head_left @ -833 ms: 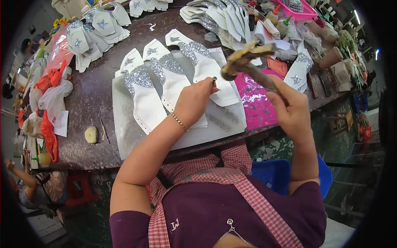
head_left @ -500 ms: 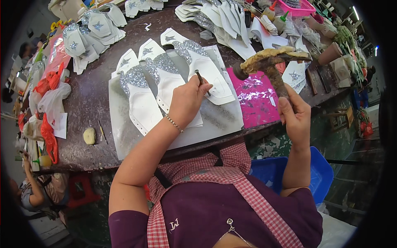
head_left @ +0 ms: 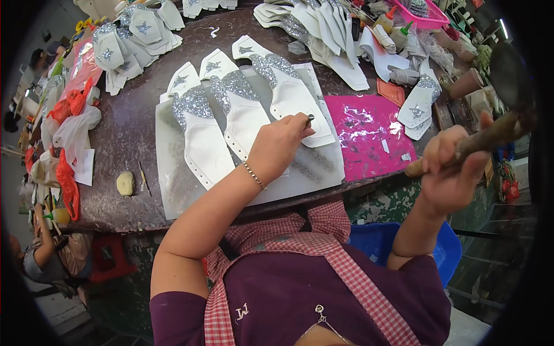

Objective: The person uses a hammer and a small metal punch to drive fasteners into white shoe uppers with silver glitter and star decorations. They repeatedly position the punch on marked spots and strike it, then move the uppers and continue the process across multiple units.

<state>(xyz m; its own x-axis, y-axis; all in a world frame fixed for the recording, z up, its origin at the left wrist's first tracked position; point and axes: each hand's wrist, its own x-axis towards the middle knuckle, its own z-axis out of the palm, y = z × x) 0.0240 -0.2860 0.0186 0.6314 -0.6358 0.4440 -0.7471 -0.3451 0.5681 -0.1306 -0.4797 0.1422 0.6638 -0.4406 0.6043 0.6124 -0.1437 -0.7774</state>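
Three white cut pieces with silver glitter bands and stars lie side by side on a pale board (head_left: 172, 193): a left piece (head_left: 203, 147), a middle piece (head_left: 245, 118) and a right piece (head_left: 288, 95). Small holes run along some of their edges. My left hand (head_left: 280, 141) is closed around a dark metal punch (head_left: 310, 117) over the lower part of the right piece; the punch's tip is hidden. Raised off to the right, my right hand (head_left: 447, 167) grips the wooden handle of a hammer (head_left: 487, 137), whose head is dark and blurred.
A bright pink sheet (head_left: 366, 135) lies right of the board. Stacks of similar white pieces (head_left: 323, 37) and glue bottles (head_left: 401, 34) stand at the back. A yellowish round lump (head_left: 124, 183) and a thin tool (head_left: 143, 177) lie left. Below the table is a blue bin (head_left: 447, 248).
My right hand has swung the hammer outward and up to the right. My left hand has moved slightly right and down, with the punch now more upright.
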